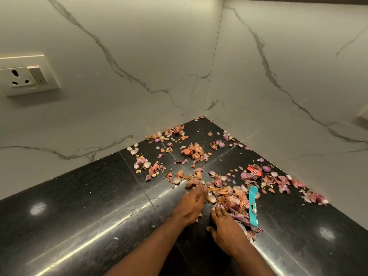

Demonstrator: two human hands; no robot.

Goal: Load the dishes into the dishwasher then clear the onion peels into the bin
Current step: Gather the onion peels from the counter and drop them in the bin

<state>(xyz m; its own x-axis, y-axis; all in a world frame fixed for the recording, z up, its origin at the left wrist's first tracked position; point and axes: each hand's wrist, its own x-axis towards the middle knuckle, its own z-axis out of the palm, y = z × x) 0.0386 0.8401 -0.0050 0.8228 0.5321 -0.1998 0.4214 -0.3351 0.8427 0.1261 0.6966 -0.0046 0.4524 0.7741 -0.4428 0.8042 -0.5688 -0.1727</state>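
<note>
My left hand (190, 206) lies flat, fingers loose, touching scattered peels. My right hand (225, 226) is open too, cupped against a heap of onion peels (234, 200), holding nothing. A blue strip (253, 208) lies just right of the heap. More peels spread far into the corner of the black counter (79, 206), below the marble wall (139, 56). A socket (23, 76) is far left.
</note>
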